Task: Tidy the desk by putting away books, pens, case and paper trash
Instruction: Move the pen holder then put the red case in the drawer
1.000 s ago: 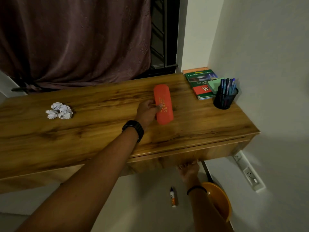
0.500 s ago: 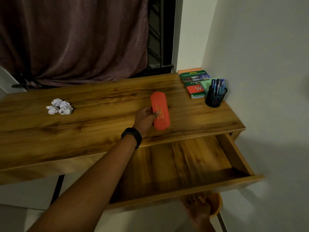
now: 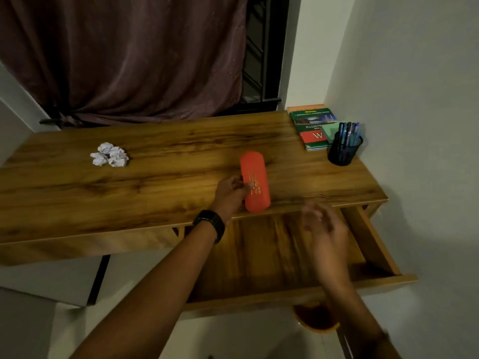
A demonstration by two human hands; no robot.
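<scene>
Step in hand: stowing the case. Left hand (image 3: 229,196) grips the orange case (image 3: 254,181) from its left side, thumb and fingers curled round it. The case lies lengthwise at the front edge of the desk (image 3: 155,193), right of centre, its near end at the lip directly above the open drawer (image 3: 373,244). Can't tell if it's lifted or resting on the wood. Right hand (image 3: 325,229) hovers over the drawer cavity, motion-blurred, fingers loose and spread, apparently holding nothing. What shows of the drawer floor is bare. Next move, my read: lift the case clear of the lip, bring it toward the body and down, and set it flat on the drawer floor, then let go. Only the left hand is needed; the right should stay out of the drop path. Remaining after that: crumpled paper balls (image 3: 110,158) at the desk's back-left, likely for the orange bin (image 3: 316,320) on the floor under the drawer front. Books (image 3: 312,128) are stacked in the back-right corner and pens (image 3: 348,132) stand in the black cup (image 3: 343,151) just beside them, so those look done.
</scene>
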